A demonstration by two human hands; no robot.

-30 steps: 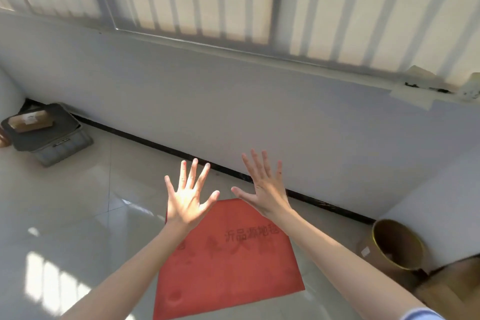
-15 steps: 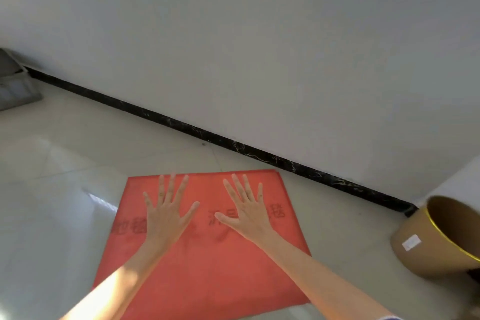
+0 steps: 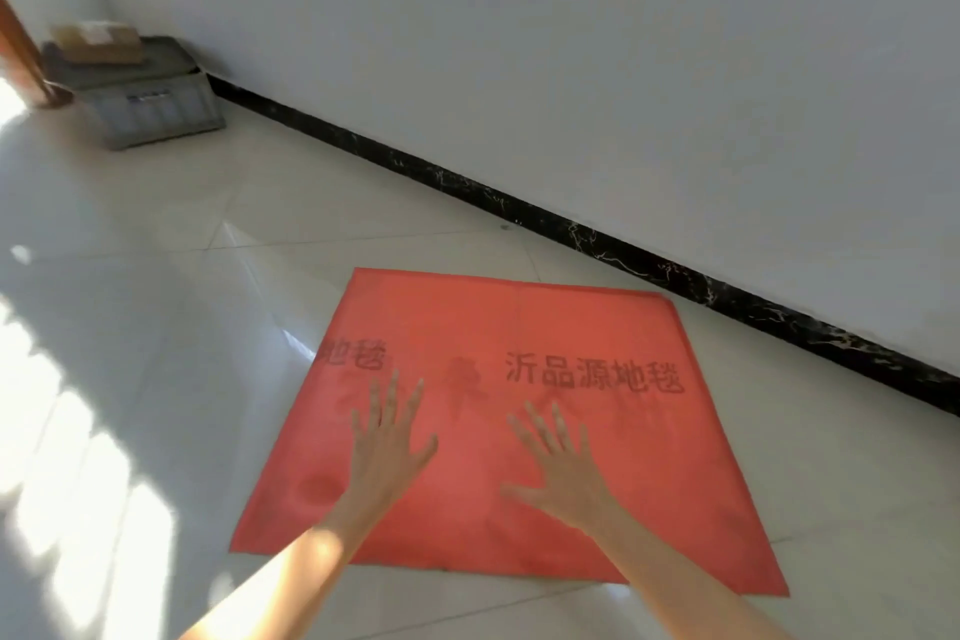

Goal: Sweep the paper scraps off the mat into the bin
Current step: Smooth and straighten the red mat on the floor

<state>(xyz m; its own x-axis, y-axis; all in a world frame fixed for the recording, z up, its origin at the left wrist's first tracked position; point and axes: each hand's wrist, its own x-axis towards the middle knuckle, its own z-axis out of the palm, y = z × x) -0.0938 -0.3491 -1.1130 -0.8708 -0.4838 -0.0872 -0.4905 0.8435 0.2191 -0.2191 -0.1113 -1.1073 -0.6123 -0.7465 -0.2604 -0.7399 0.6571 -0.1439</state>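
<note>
A red mat point(image 3: 519, 317) with dark printed characters lies flat on the pale tiled floor near the wall. My left hand point(image 3: 387, 447) is held over the mat's left half, fingers spread, holding nothing. My right hand point(image 3: 563, 470) hovers over the mat's middle, also spread and empty. I see no paper scraps on the mat. The bin is out of view.
A grey plastic crate point(image 3: 150, 104) with a cardboard box point(image 3: 98, 42) on its lid stands at the far left against the wall. A black skirting strip point(image 3: 571, 229) runs along the white wall. A brown wooden post point(image 3: 21, 62) rises at the left edge.
The view has swung left and down: the brown bin on the right has left the frame and the grey crate is back in sight. Both hands stay spread over the mat, now lower.
</note>
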